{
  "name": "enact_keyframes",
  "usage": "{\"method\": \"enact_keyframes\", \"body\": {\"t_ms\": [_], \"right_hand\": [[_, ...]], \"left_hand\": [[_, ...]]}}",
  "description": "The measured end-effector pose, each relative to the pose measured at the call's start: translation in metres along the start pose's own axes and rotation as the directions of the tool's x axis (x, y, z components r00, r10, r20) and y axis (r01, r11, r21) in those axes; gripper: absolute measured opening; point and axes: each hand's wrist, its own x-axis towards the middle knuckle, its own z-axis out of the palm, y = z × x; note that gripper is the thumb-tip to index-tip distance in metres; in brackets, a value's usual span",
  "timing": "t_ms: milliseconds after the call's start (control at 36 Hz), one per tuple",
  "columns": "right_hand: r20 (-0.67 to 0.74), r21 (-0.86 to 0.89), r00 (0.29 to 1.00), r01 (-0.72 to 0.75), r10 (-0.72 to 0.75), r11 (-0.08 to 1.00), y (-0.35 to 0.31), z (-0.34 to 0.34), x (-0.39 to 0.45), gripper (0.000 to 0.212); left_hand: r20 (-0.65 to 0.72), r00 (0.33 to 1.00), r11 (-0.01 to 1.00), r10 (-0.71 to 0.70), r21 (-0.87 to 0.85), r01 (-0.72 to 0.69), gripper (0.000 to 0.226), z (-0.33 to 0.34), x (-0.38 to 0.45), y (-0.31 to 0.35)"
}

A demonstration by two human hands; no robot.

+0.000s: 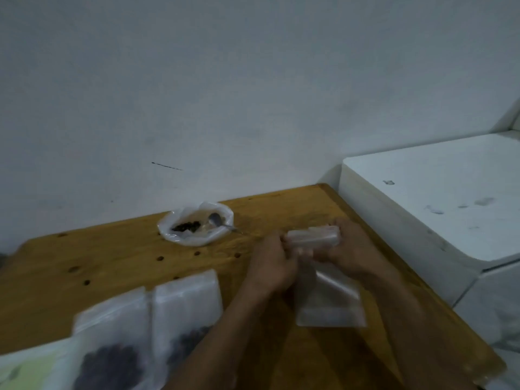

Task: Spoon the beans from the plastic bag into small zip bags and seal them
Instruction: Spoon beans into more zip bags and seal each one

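Observation:
An open white plastic bag (197, 226) lies at the back of the wooden table (112, 260), with dark beans (185, 227) and a metal spoon (218, 220) inside. My right hand (353, 249) grips a stack of empty small zip bags (311, 237). My left hand (271, 266) pinches one clear empty zip bag (327, 299), which hangs down from the stack over the table. Two filled zip bags (112, 347) (187, 313) with dark beans lie at the front left.
A white box or appliance (433, 204) stands right beside the table's right edge. A pale wall runs behind the table. A light green sheet (25, 370) shows at the bottom left corner.

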Motion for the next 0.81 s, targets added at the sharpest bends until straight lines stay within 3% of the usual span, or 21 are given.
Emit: {"method": "enact_keyframes", "body": {"t_ms": [83, 139, 250, 306, 389, 444, 556, 611, 694, 722, 750, 806], "right_hand": [[0.003, 0.162, 0.997, 0.075, -0.076, 0.984, -0.021, -0.006, -0.011, 0.047], [0.022, 0.265, 0.989, 0.137, -0.148, 0.955, -0.039, -0.008, -0.020, 0.053], [0.087, 0.418, 0.950, 0.239, -0.301, 0.876, -0.077, 0.004, -0.036, 0.056], [0.155, 0.507, 0.923, 0.233, -0.353, 0.830, -0.094, 0.016, -0.042, 0.045], [0.219, 0.572, 0.924, 0.139, -0.314, 0.809, -0.121, 0.037, -0.047, 0.037], [0.260, 0.552, 0.908, 0.139, -0.328, 0.822, -0.140, 0.049, -0.047, 0.034], [0.274, 0.418, 0.858, 0.300, -0.433, 0.858, -0.169, 0.077, -0.041, 0.022], [0.225, 0.433, 0.876, 0.303, -0.427, 0.849, -0.180, 0.094, -0.036, 0.018], [0.140, 0.511, 0.897, 0.298, -0.420, 0.806, -0.197, 0.119, -0.035, 0.015], [0.114, 0.526, 0.898, 0.309, -0.426, 0.792, -0.201, 0.127, -0.035, 0.015], [0.088, 0.535, 0.893, 0.331, -0.441, 0.777, -0.204, 0.134, -0.035, 0.015], [0.058, 0.536, 0.873, 0.383, -0.485, 0.753, -0.209, 0.150, -0.033, 0.012]], "left_hand": [[-0.053, 0.998, 0.882, -0.045, -0.470, 0.014, 0.038, -0.024, -0.018, 0.012], [-0.112, 0.994, 0.813, -0.015, -0.580, -0.053, 0.035, -0.042, -0.027, 0.015], [-0.215, 0.975, 0.792, 0.057, -0.585, -0.175, 0.022, -0.084, -0.050, 0.013], [-0.249, 0.966, 0.789, 0.065, -0.580, -0.202, 0.019, -0.107, -0.061, 0.005], [-0.252, 0.964, 0.828, 0.086, -0.520, -0.210, 0.018, -0.143, -0.072, -0.011], [-0.274, 0.957, 0.852, 0.095, -0.475, -0.220, 0.018, -0.165, -0.076, -0.022], [-0.372, 0.925, 0.910, 0.070, -0.357, -0.212, 0.011, -0.201, -0.081, -0.036], [-0.517, 0.855, 0.969, 0.042, -0.188, -0.161, 0.023, -0.212, -0.079, -0.044], [-0.764, 0.630, 0.990, 0.142, 0.112, -0.088, 0.035, -0.224, -0.079, -0.051], [-0.783, 0.602, 0.988, 0.156, 0.127, -0.091, 0.033, -0.227, -0.079, -0.050], [-0.781, 0.609, 0.990, 0.137, 0.094, -0.102, 0.034, -0.229, -0.079, -0.049], [-0.717, 0.697, 0.986, 0.012, -0.106, -0.126, 0.039, -0.235, -0.075, -0.047]]}}
